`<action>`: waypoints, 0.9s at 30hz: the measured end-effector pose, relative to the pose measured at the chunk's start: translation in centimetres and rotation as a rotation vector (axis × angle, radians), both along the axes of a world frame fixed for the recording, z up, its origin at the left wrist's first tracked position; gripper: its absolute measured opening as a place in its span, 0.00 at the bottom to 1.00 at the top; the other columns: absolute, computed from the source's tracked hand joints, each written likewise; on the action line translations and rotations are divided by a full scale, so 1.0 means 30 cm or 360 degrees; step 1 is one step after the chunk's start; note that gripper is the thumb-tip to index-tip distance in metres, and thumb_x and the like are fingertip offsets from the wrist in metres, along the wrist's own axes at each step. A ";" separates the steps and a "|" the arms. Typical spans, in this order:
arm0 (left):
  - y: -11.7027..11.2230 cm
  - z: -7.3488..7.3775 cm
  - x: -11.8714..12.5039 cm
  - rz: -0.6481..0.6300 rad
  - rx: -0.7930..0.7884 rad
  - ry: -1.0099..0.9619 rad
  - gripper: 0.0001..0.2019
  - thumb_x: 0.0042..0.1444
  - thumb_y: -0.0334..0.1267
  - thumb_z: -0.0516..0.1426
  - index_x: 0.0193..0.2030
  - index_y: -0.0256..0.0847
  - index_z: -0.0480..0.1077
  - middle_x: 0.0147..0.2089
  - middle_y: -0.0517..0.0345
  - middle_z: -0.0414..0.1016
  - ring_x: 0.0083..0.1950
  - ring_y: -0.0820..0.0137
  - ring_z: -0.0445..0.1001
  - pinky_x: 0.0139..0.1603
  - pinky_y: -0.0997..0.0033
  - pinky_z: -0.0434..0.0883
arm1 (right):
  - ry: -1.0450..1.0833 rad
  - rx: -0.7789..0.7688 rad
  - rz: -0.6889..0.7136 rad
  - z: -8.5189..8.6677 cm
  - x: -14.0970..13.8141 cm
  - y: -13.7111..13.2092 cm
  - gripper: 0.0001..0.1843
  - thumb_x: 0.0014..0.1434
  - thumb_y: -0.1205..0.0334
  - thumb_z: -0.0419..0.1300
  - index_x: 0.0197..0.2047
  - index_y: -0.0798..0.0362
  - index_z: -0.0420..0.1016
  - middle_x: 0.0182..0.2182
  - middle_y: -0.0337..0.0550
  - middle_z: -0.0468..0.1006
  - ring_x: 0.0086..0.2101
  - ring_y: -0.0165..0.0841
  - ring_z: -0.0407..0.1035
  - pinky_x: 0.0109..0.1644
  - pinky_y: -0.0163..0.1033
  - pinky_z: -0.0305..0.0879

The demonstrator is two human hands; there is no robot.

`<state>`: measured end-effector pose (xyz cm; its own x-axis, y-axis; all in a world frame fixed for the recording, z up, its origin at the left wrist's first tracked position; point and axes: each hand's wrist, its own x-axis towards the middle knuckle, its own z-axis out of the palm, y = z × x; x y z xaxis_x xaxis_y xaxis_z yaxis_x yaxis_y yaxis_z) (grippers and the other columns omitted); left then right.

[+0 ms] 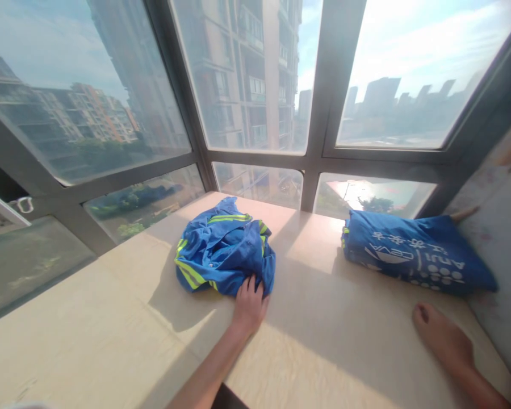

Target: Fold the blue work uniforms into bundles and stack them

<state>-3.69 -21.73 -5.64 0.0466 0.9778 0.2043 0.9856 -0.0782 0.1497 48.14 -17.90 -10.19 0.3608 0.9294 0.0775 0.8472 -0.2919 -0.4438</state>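
Note:
A crumpled blue work jacket (230,250) with yellow-green reflective stripes lies in a loose heap on the pale ledge. My left hand (251,304) is at its near edge, fingers bent over the fabric and closed on it; the thumb is not clearly seen. To the right, a folded blue garment (413,253) with white lettering and a logo lies by the wall. Just in front of that folded garment, my right hand (445,338) is curled into a loose fist, apart from the cloth, with nothing visible in it.
The pale stone-like ledge (111,318) runs beneath both garments. Grey-framed windows (255,159) border it at the back and left, with buildings outside. A patterned wall (494,227) closes off the right side. A white panel with a metal latch (23,204) juts in at far left.

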 end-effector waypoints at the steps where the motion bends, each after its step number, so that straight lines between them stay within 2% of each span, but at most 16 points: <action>1: -0.026 -0.010 0.070 -0.0091 -0.0017 -0.0074 0.28 0.60 0.43 0.56 0.66 0.35 0.66 0.71 0.36 0.58 0.70 0.46 0.58 0.68 0.47 0.60 | -0.0030 0.0009 0.0014 0.005 -0.006 -0.004 0.12 0.53 0.49 0.51 0.31 0.44 0.71 0.31 0.53 0.78 0.28 0.50 0.72 0.32 0.48 0.60; 5: -0.140 -0.044 0.279 -0.0466 -0.0170 -0.0314 0.35 0.59 0.54 0.56 0.69 0.39 0.62 0.76 0.37 0.49 0.73 0.44 0.53 0.70 0.44 0.57 | -0.0160 0.0019 0.0040 0.031 -0.030 -0.021 0.17 0.58 0.50 0.48 0.37 0.48 0.75 0.34 0.55 0.79 0.30 0.46 0.73 0.32 0.45 0.60; 8: -0.216 -0.044 0.353 -0.0700 -0.0327 -0.0421 0.35 0.59 0.55 0.56 0.69 0.39 0.62 0.76 0.36 0.49 0.74 0.45 0.52 0.72 0.44 0.55 | -0.0114 0.0037 0.0039 0.061 -0.076 -0.028 0.19 0.59 0.54 0.48 0.41 0.53 0.77 0.38 0.58 0.80 0.33 0.45 0.74 0.34 0.44 0.62; 10: -0.253 -0.033 0.366 -0.0871 -0.0407 -0.0463 0.34 0.59 0.54 0.57 0.69 0.40 0.62 0.75 0.37 0.50 0.74 0.46 0.53 0.72 0.46 0.55 | 0.0007 0.0100 0.0158 0.091 -0.142 -0.028 0.20 0.59 0.56 0.49 0.45 0.55 0.77 0.37 0.56 0.80 0.35 0.44 0.74 0.37 0.44 0.65; 12: -0.276 -0.021 0.358 -0.1000 -0.0443 -0.0501 0.32 0.57 0.50 0.59 0.67 0.42 0.64 0.75 0.40 0.53 0.73 0.48 0.55 0.72 0.46 0.57 | 0.0127 0.0256 0.0383 0.132 -0.244 -0.026 0.22 0.59 0.58 0.49 0.52 0.55 0.74 0.37 0.52 0.80 0.36 0.42 0.75 0.41 0.44 0.69; 14: -0.287 -0.013 0.339 -0.1076 -0.0434 -0.0562 0.29 0.57 0.45 0.60 0.65 0.43 0.65 0.73 0.43 0.57 0.71 0.50 0.58 0.71 0.46 0.60 | 0.0138 0.0532 0.0613 0.190 -0.372 -0.026 0.27 0.58 0.61 0.51 0.61 0.56 0.68 0.44 0.53 0.79 0.40 0.41 0.75 0.46 0.46 0.71; 16: -0.292 -0.011 0.314 -0.1145 -0.0400 -0.0660 0.27 0.58 0.41 0.58 0.64 0.42 0.65 0.70 0.43 0.62 0.69 0.53 0.62 0.69 0.50 0.62 | -0.0008 0.0833 0.0869 0.262 -0.511 -0.031 0.31 0.58 0.65 0.52 0.65 0.57 0.62 0.53 0.57 0.74 0.52 0.44 0.70 0.54 0.51 0.69; 18: -0.295 -0.013 0.291 -0.1180 -0.0375 -0.0749 0.26 0.59 0.36 0.55 0.65 0.42 0.63 0.67 0.44 0.66 0.67 0.57 0.66 0.68 0.54 0.65 | -0.0217 0.0964 0.1218 0.335 -0.644 -0.043 0.32 0.58 0.68 0.53 0.67 0.57 0.61 0.61 0.58 0.68 0.60 0.45 0.62 0.62 0.54 0.63; 20: -0.303 -0.016 0.267 -0.1150 -0.0393 -0.0797 0.27 0.60 0.34 0.54 0.67 0.44 0.62 0.65 0.47 0.69 0.66 0.59 0.67 0.67 0.56 0.66 | -0.0399 0.0950 0.1587 0.396 -0.761 -0.059 0.31 0.59 0.69 0.54 0.66 0.54 0.63 0.64 0.54 0.65 0.64 0.45 0.56 0.67 0.53 0.57; 22: -0.315 -0.022 0.241 -0.1060 -0.0414 -0.0820 0.27 0.60 0.34 0.53 0.67 0.46 0.62 0.64 0.49 0.71 0.65 0.60 0.68 0.68 0.56 0.66 | -0.0527 0.0826 0.1847 0.437 -0.856 -0.076 0.26 0.61 0.68 0.55 0.63 0.52 0.67 0.61 0.52 0.69 0.62 0.43 0.59 0.68 0.52 0.54; 24: -0.329 -0.029 0.204 -0.0950 -0.0408 -0.0853 0.24 0.63 0.36 0.51 0.67 0.47 0.64 0.63 0.50 0.72 0.65 0.60 0.68 0.68 0.55 0.66 | -0.0607 0.0618 0.1881 0.460 -0.926 -0.088 0.21 0.62 0.64 0.55 0.58 0.52 0.70 0.52 0.51 0.76 0.54 0.42 0.67 0.64 0.50 0.57; 27: -0.341 -0.036 0.125 -0.0865 -0.0389 -0.0887 0.23 0.65 0.40 0.50 0.67 0.45 0.65 0.64 0.49 0.72 0.65 0.60 0.70 0.68 0.57 0.67 | -0.0671 0.0310 0.1676 0.481 -0.976 -0.101 0.16 0.62 0.63 0.55 0.52 0.55 0.72 0.42 0.51 0.79 0.45 0.41 0.72 0.54 0.46 0.63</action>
<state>0.06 -31.96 -6.71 0.4819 0.8679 0.1209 0.5954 -0.4255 0.6815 18.87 -20.92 4.25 -0.6763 0.7136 0.1828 0.7220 0.6913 -0.0271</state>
